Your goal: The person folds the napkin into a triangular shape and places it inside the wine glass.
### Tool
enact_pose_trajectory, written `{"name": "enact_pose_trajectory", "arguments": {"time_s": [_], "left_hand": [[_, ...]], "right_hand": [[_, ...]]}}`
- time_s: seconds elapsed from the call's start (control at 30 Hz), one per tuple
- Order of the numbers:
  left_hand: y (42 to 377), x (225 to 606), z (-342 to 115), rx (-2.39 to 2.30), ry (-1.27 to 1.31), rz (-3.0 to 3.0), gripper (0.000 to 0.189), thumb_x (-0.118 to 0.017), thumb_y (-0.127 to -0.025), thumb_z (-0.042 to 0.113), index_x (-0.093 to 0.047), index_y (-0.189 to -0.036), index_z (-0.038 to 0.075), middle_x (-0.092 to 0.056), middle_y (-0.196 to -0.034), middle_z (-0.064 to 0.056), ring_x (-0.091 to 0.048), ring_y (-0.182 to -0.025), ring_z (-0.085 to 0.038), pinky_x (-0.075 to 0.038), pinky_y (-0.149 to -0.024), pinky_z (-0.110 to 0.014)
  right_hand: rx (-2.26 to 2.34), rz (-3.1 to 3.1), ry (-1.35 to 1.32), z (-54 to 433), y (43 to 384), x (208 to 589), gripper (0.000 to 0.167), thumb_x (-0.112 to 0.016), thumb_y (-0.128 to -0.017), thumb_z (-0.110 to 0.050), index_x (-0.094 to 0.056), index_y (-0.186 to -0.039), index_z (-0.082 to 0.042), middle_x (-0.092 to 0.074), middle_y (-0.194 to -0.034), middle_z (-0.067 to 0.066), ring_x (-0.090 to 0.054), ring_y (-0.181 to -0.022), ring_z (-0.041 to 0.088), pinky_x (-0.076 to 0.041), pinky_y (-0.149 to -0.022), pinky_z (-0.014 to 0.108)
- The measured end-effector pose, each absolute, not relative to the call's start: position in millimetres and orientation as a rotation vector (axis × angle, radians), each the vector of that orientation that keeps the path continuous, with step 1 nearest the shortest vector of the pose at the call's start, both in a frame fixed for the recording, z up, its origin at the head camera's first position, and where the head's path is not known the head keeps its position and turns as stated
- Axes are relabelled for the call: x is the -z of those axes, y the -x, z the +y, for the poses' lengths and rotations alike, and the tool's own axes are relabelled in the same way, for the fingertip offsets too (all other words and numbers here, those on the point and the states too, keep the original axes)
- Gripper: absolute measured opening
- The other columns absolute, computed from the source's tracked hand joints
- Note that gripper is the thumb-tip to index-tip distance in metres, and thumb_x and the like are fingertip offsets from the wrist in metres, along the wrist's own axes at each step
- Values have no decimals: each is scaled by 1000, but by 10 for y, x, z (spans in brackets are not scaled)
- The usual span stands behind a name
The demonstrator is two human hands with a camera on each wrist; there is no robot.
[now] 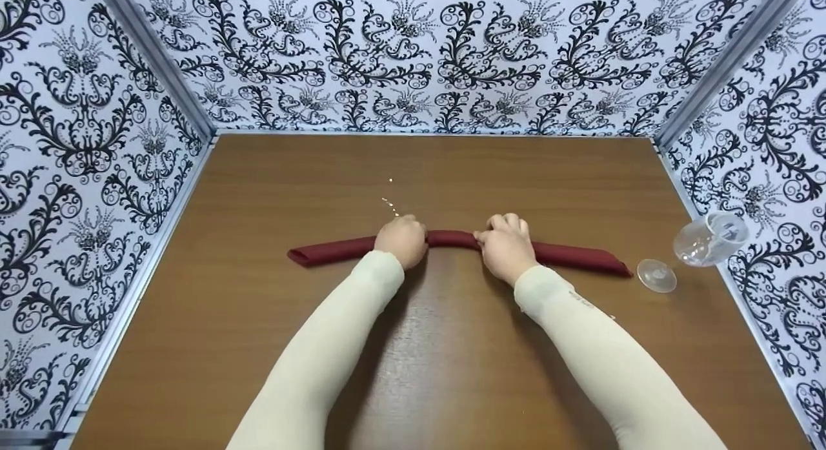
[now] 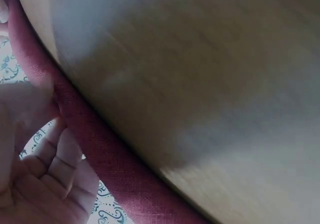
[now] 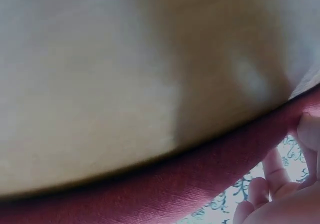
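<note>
A dark red cloth point(image 1: 452, 238), rolled into a long tube, lies across the table in a shallow arc, its middle bowed away from the person. My left hand point(image 1: 401, 240) grips the roll left of its middle, knuckles up. To the right of the middle my right hand point(image 1: 508, 246) holds it, the thumb against the near side. In the left wrist view the cloth point(image 2: 107, 156) runs diagonally past the hand's curled fingers. The right wrist view shows the thumb pressed to the cloth point(image 3: 165, 194). An open, slanted end faces left; the right end tapers to a point.
A clear stemmed glass point(image 1: 703, 243) stands at the right edge of the wooden table point(image 1: 426, 347), its foot close to the cloth's right end. Small pale specks point(image 1: 390, 204) show beyond the left hand. Patterned walls point(image 1: 400, 56) enclose the back and sides.
</note>
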State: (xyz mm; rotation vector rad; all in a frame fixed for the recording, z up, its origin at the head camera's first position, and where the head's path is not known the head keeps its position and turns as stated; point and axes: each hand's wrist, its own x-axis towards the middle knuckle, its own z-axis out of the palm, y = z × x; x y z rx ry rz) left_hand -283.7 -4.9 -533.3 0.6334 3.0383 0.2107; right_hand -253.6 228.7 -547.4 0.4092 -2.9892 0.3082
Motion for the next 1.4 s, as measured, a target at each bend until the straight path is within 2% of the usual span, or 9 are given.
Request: {"name": "enact_pose_trajectory", "arguments": {"time_s": [0.1, 0.27, 0.4, 0.63, 0.87, 1.17, 1.4], "left_hand": [[2821, 5347, -70, -221, -645, 3017, 18, -79, -93, 26, -82, -105, 12, -72, -112, -10, -71, -110, -33, -60, -93, -49], [2832, 5356, -66, -262, -618, 3019, 16, -82, -91, 24, -83, -104, 14, -73, -110, -9, -70, -111, -31, -59, -94, -47], [2842, 5353, -53, -258, -599, 3041, 11, -79, -92, 19, -83, -101, 13, -74, -108, -8, -71, -109, -31, -60, -93, -46], [2845, 5382, -34, -257, -556, 3049, 12, -70, -98, 13, -80, -104, 11, -73, -110, -7, -71, -111, -29, -61, -92, -48], [2865, 5372, -40, -284, -548, 3041, 13, -70, -100, 17, -81, -104, 12, -75, -112, -6, -71, -113, -29, -60, -95, -47], [2861, 5328, -54, -298, -540, 3015, 19, -67, -103, 19, -80, -114, 11, -75, -117, -9, -70, -116, -31, -57, -101, -48], [2844, 5344, -45, -306, -528, 3033, 16, -69, -101, 19, -81, -106, 11, -74, -112, -9, -70, -113, -31, -58, -98, -48]], "right_hand": [[-216, -2999, -471, 2281, 2492, 5479, 29, -65, -101, -20, -78, -127, -15, -62, -120, 14, -48, -119, 41, -38, -99, 54], [-165, -3012, -531, 2271, 2450, 5484, 37, -68, -101, -24, -72, -135, -8, -63, -124, 17, -51, -116, 42, -43, -96, 53], [-147, -3002, -539, 2278, 2457, 5478, 37, -70, -101, -24, -73, -134, -9, -64, -123, 17, -53, -115, 42, -45, -96, 54], [-187, -3004, -527, 2307, 2490, 5476, 31, -69, -100, -18, -75, -129, -10, -66, -119, 17, -56, -107, 41, -47, -90, 52], [-186, -3004, -505, 2296, 2540, 5488, 29, -66, -101, -15, -78, -127, -13, -70, -115, 14, -57, -104, 40, -48, -87, 51], [-218, -3038, -496, 2280, 2545, 5437, 31, -63, -102, -11, -77, -130, -12, -71, -118, 14, -59, -100, 40, -50, -87, 52], [-159, -2999, -536, 2279, 2532, 5470, 28, -63, -102, -11, -78, -125, -8, -72, -113, 16, -61, -98, 40, -52, -88, 52]]}}
